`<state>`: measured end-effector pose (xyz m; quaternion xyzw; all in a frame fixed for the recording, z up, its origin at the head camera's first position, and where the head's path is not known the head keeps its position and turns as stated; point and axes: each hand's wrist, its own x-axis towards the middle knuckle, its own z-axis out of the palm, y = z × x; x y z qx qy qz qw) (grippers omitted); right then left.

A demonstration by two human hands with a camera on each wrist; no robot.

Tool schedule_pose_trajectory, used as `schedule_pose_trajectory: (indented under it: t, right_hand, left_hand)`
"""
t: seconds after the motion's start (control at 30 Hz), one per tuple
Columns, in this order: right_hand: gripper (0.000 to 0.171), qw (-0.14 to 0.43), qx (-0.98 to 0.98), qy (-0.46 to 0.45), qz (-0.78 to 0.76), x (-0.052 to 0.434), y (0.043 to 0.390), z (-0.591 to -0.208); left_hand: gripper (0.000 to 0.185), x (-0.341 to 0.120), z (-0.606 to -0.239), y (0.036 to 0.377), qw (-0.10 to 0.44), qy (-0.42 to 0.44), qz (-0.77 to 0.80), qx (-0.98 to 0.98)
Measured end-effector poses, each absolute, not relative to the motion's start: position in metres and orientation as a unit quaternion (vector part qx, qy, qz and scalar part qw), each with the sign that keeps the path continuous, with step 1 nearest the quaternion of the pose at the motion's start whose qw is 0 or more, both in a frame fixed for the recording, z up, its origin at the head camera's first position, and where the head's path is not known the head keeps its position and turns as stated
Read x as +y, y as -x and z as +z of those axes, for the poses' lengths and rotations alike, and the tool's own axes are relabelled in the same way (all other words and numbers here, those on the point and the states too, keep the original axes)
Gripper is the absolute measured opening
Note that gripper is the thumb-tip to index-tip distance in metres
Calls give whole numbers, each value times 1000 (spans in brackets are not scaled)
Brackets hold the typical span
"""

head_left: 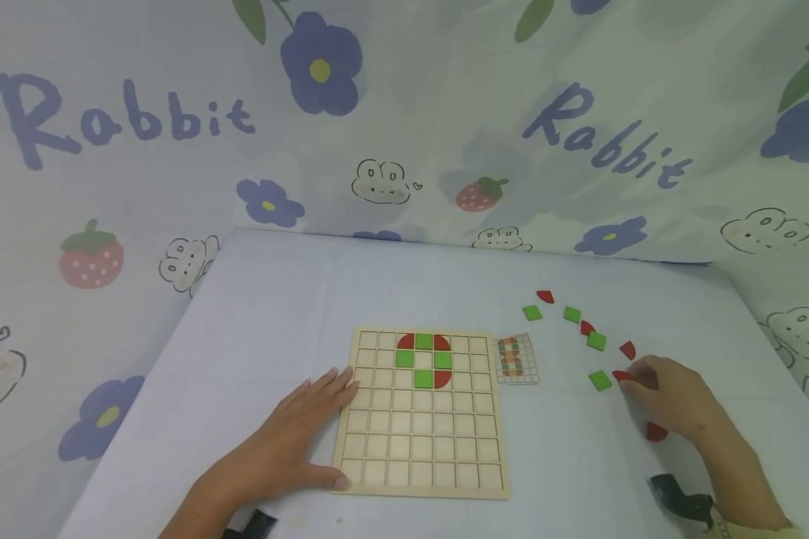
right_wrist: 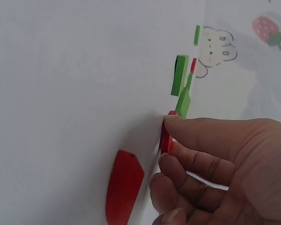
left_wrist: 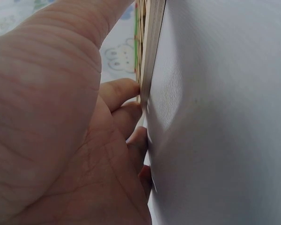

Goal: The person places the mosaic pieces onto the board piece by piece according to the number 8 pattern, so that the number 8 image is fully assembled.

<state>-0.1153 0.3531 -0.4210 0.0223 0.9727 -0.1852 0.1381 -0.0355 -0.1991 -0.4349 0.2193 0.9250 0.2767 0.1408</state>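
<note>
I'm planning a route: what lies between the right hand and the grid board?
The head view shows a green square near the right hand and the pattern card beside the grid board, with bare tabletop between.

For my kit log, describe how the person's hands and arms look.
The left hand and right hand are bare, without visible gloves or rings. A small black block shows beside the left wrist, a bent black piece beside the right. A cream edge, perhaps a sleeve cuff, shows low on the right forearm.

The table [head_left: 270,307] is white; flowers [head_left: 320,66] and rabbits [head_left: 380,183] pattern the cloth [head_left: 418,105] behind.
</note>
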Motion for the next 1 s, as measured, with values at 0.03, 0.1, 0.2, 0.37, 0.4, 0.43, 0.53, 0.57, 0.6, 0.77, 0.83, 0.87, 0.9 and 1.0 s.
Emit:
schedule_pose_trajectory:
  t: [0.03, 0.1, 0.2, 0.37, 0.4, 0.43, 0.53, 0.57, 0.6, 0.77, 0.83, 0.87, 0.9, 1.0]
  right_hand:
    - [39, 131, 973, -16, -187, 353, 115, -422]
    - [36, 115, 975, 0, -189, 352, 114, -423]
    - [32, 105, 976, 12, -191, 352, 113, -424]
    - [27, 104, 976, 24, -192, 351, 112, -424]
    - [27, 105, 975, 25, -193, 351, 112, -424]
    - [27, 106, 975, 26, -194, 350, 111, -424]
    - [33, 111, 973, 12, -202, 350, 110, -422]
    - [36, 113, 973, 4, -199, 350, 110, -422]
    - [40, 118, 973, -8, -197, 350, 110, -421]
    - [54, 150, 968, -60, -192, 348, 114, -418]
    - [49, 155, 965, -65, -200, 346, 115, -418]
    - [47, 154, 965, -64, -204, 345, 115, -419]
    - [46, 155, 964, -63, -208, 344, 116, -419]
    - [45, 159, 961, -61, -217, 343, 116, -419]
  left_hand:
    - [118, -199, -435, 36, 140, -220, 276, 925]
    - [118, -200, -435, 35, 135, -224, 275, 925]
    - [118, -200, -436, 36, 133, -225, 272, 926]
    - [118, -200, -436, 36, 137, -221, 274, 926]
    - [118, -199, -435, 36, 138, -221, 275, 926]
    - [118, -199, -436, 36, 138, -221, 275, 925]
    - [119, -199, -435, 36, 139, -220, 278, 925]
    - [119, -198, -436, 36, 139, -219, 278, 925]
    - [119, -198, -436, 36, 140, -217, 279, 925]
    - [119, -198, -436, 36, 142, -215, 279, 925]
    - [119, -199, -436, 36, 142, -216, 278, 925]
    - [119, -199, -436, 36, 142, -217, 277, 925]
    - [119, -199, -436, 36, 144, -216, 276, 926]
    - [119, -199, -437, 37, 146, -215, 273, 926]
